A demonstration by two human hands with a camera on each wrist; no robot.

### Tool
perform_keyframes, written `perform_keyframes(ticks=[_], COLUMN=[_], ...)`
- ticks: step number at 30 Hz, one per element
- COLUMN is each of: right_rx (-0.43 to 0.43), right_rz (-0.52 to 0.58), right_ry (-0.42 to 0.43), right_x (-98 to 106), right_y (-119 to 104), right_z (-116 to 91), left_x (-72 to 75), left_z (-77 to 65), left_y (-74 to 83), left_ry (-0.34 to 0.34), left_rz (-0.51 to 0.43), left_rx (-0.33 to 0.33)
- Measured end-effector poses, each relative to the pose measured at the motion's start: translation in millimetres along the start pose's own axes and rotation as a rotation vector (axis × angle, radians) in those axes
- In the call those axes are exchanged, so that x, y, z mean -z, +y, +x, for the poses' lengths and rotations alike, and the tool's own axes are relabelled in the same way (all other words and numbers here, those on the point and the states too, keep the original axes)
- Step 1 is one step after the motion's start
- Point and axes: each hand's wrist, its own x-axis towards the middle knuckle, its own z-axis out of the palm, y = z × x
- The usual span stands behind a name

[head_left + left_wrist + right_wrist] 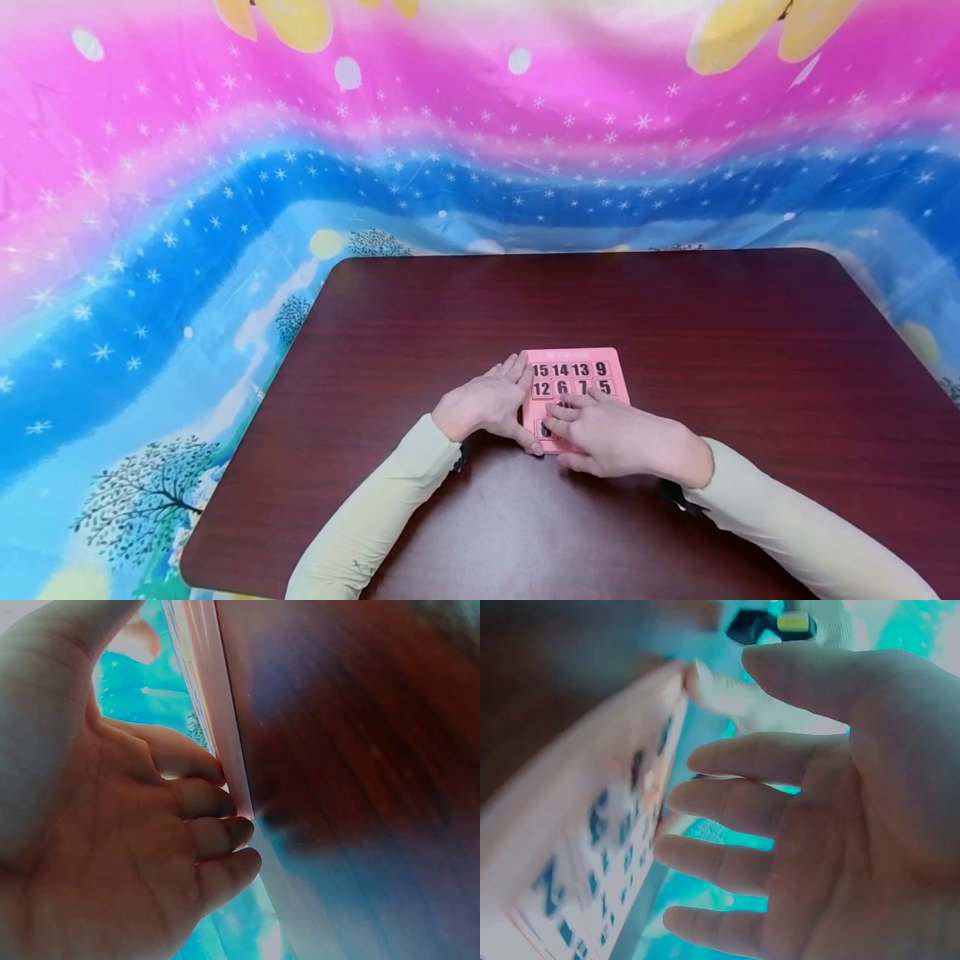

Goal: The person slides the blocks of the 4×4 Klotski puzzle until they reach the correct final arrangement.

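The fingers (pixel 727 806) of your right hand (pixel 626 433) are straight and slightly apart, reaching over the near half of the pink number board (pixel 600 355) from its right; whether the tips press on it you cannot tell. Your left hand (pixel 487 404) has its fingers only gently bent, tips touching the board's left edge, with the thumb beside its near left corner, clamped on nothing. The board lies flat on the desk (pixel 697 325), between your 2 hands, its longer axis seeming to run away from you. At its far end, the row 15, 14, 13, 9 is uncovered; nearer, your right hand hides several tiles. So your right hand is nearer the board's number face, and your left nearer its side.
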Motion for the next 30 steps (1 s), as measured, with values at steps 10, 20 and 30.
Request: perform_keyframes(ticks=[10,20,30], right_rx=[-0.057,-0.126,-0.138], right_rz=[0.014,0.075,0.071], right_ry=[-0.003,-0.054,-0.055], right_x=[7.5,-3.8,-7.6], right_y=[17.5,24.2,25.1], right_z=[19.3,26.6,29.4], left_x=[0.9,2.4,0.9], left_z=[0.3,-0.4,-1.0], left_y=[1.8,0.8,-0.5], left_ry=[-0.016,-0.022,-0.009], left_rz=[-0.009,0.003,0.003], left_rx=[-0.005,-0.002,-0.002])
